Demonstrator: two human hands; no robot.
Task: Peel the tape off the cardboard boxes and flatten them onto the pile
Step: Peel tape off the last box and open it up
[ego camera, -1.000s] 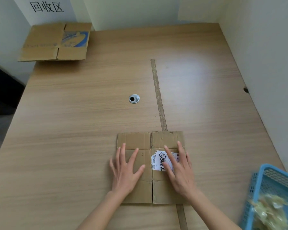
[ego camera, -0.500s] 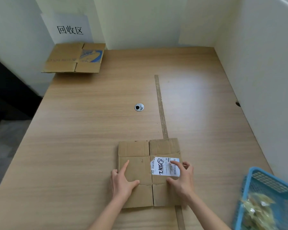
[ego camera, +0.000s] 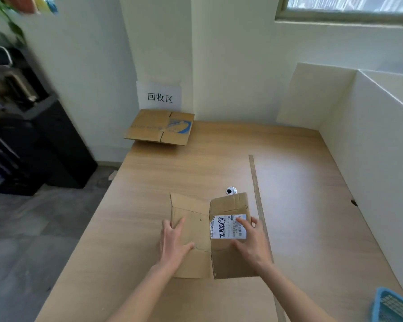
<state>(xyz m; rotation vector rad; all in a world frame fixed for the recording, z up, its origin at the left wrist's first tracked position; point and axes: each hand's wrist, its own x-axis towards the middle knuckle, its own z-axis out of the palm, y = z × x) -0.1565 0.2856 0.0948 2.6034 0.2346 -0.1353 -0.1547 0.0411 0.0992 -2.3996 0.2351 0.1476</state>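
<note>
A flattened cardboard box [ego camera: 196, 228] with a white shipping label [ego camera: 226, 228] is lifted a little off the wooden table [ego camera: 300, 205], slightly bent along its middle fold. My left hand [ego camera: 172, 240] grips its left edge, thumb on top. My right hand [ego camera: 251, 242] grips the right side, with the index finger lying on the label. The pile of flattened cardboard [ego camera: 159, 129] lies at the table's far left corner, under a paper sign [ego camera: 159, 96] on the wall.
A round cable hole [ego camera: 230, 190] sits just beyond the held box, and a seam strip [ego camera: 256, 182] runs down the table. A blue plastic basket [ego camera: 391, 305] is at the near right. White walls bound the table's back and right. Floor and dark furniture [ego camera: 33, 147] lie to the left.
Both hands went from pressing flat on the box to gripping its side edges. The box has come up off the table, and my view has risen toward the far pile.
</note>
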